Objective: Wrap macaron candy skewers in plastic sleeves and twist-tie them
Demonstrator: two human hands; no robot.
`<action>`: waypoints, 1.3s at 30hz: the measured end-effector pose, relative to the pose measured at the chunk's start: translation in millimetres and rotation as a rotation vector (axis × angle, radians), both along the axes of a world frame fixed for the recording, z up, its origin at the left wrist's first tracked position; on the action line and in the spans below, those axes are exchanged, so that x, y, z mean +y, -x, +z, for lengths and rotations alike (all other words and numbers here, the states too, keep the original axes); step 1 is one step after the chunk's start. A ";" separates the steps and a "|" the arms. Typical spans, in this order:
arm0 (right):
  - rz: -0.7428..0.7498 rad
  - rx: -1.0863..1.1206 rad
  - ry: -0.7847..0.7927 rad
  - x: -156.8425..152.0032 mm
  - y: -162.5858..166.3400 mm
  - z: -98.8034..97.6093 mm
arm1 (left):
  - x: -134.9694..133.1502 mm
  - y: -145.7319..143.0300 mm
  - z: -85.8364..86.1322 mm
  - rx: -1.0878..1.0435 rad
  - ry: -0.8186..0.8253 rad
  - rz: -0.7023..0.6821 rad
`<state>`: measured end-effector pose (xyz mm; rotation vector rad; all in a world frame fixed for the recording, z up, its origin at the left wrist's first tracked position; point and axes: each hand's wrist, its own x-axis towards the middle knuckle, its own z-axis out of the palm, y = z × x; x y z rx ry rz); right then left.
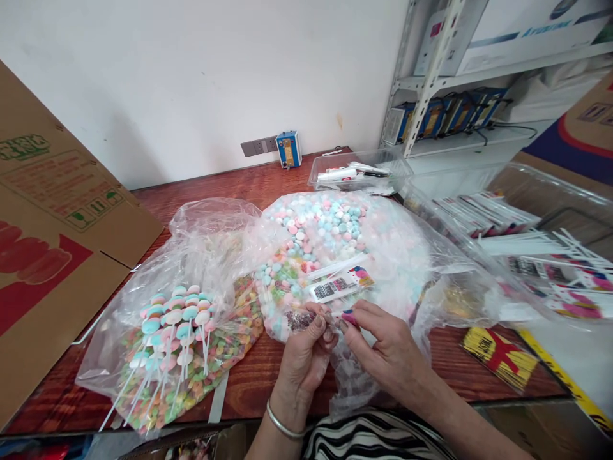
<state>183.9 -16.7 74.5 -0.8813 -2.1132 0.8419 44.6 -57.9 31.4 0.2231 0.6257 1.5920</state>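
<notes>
My left hand (306,351), with a bangle at the wrist, is closed in a pinch near the table's front. Right beside it my right hand (387,348) is closed too, thumb and forefinger pressed on a small printed wrapper (349,316) with a pink end. The wrapper spans the gap between both hands; its middle is partly hidden by fingers. Just beyond them a flat printed wrapper (335,287) and white sticks lie on a clear bag of pastel candies (335,220). To the left, several candy lollipops (175,319) rest on a bag of colourful ring candies (244,319).
A cardboard box (62,223) stands at left. Behind the candies sits a clear tray (359,169) with pens. At right, a clear bin (565,185) holds printed wrappers and white sticks. A yellow-and-red packet (500,358) lies near the right edge. A blue device (288,150) stands by the wall.
</notes>
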 end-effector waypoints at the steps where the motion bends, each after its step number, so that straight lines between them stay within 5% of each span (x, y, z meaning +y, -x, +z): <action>1: 0.019 0.001 0.011 0.6 -1.2 0.8 | -0.1 0.7 -0.2 -0.003 -0.004 -0.015; 11: 0.125 0.176 -0.010 -8.0 -2.7 14.1 | 1.0 6.7 -8.0 -0.274 0.096 0.044; 20: 0.072 0.140 -0.091 -13.8 -4.2 15.7 | -1.0 9.0 -7.0 -0.362 0.046 0.001; 27: -0.007 0.253 -0.020 -9.2 1.0 26.2 | -31.6 22.0 16.5 -0.189 -0.123 0.045; 29: 0.025 0.223 0.035 -4.0 18.1 27.9 | -51.9 34.5 28.9 -0.079 -0.184 0.091; 35: 0.481 -0.047 0.187 -15.5 121.6 24.3 | -122.5 85.3 42.6 0.144 -0.632 0.285; 39: 0.445 -0.268 0.059 -28.3 196.7 18.8 | -162.3 108.7 35.9 0.140 -0.556 0.503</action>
